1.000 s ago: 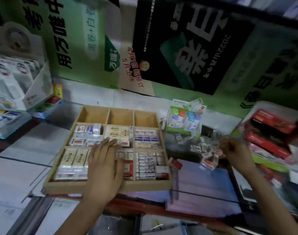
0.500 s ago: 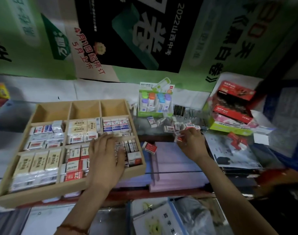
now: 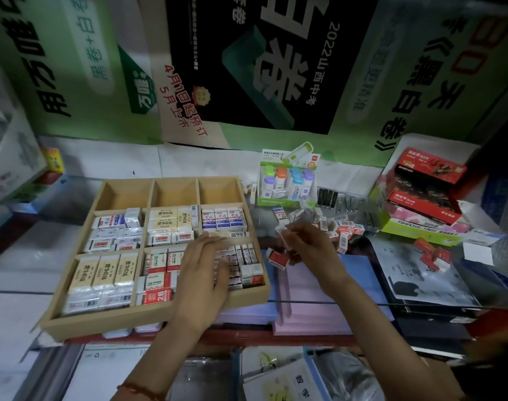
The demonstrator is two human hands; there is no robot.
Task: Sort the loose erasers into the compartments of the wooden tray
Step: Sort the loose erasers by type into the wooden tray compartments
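Low in the middle of the frame, my left hand point(image 3: 203, 270) lies flat on the wooden tray point(image 3: 160, 315). Its fingers point(image 3: 208, 246) are straight and spread over the erasers packed in the lower-middle and lower-right compartments. Just right of it, my right hand point(image 3: 310, 250) hovers off the tray's right edge, its fingers point(image 3: 293, 237) curled and pinching a pale eraser point(image 3: 283, 229), which is blurred. A red-and-white eraser point(image 3: 277, 257) lies on the surface beside the tray. Farther up, the loose erasers point(image 3: 343, 230) lie heaped right of centre, in front of a green display box point(image 3: 287, 201).
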